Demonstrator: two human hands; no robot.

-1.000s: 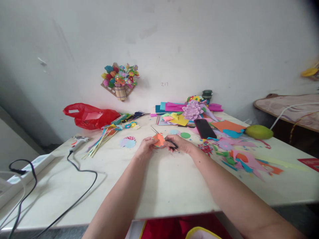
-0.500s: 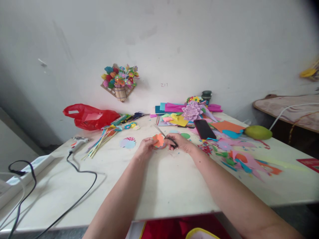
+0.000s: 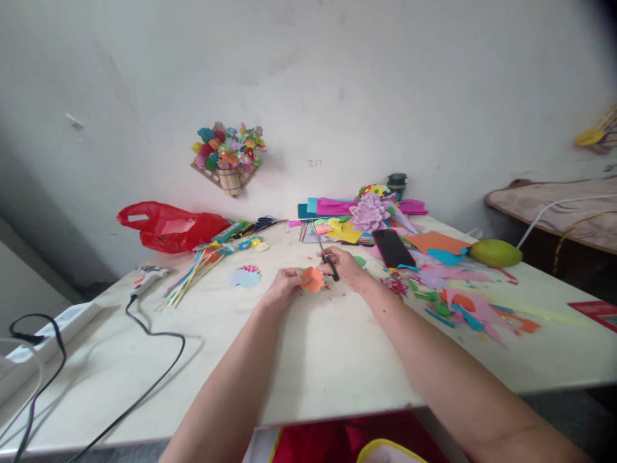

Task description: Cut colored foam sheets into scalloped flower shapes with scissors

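Note:
Pinched in my left hand (image 3: pixel 288 284) is an orange flower-shaped cutout (image 3: pixel 313 280) with a scalloped edge, held low over the table. My right hand (image 3: pixel 343 265) is closed around the black handles of a pair of scissors (image 3: pixel 329 259), whose metal blades point up and away from me. The fingers of my right hand come close to the cutout's right edge; whether they touch it I cannot tell. Left of my hands lies a pale blue scalloped cutout (image 3: pixel 245 276) with a red-patterned part. A green piece (image 3: pixel 359 261) shows just behind my right hand.
On the left are a glue gun (image 3: pixel 152 279) with its cord, a power strip (image 3: pixel 58 331), thin strips (image 3: pixel 195 278) and a red plastic bag (image 3: pixel 173 227). Right of my hands lie a phone (image 3: pixel 393 248), colourful scraps (image 3: pixel 475 312) and a green-yellow oval object (image 3: pixel 495 253). A lilac flower (image 3: pixel 369 213) rests at the back.
The scissors have swung to point more steeply away from me, their blades off the orange cutout. The cutout has turned and shifted slightly right. The whole view has moved a little.

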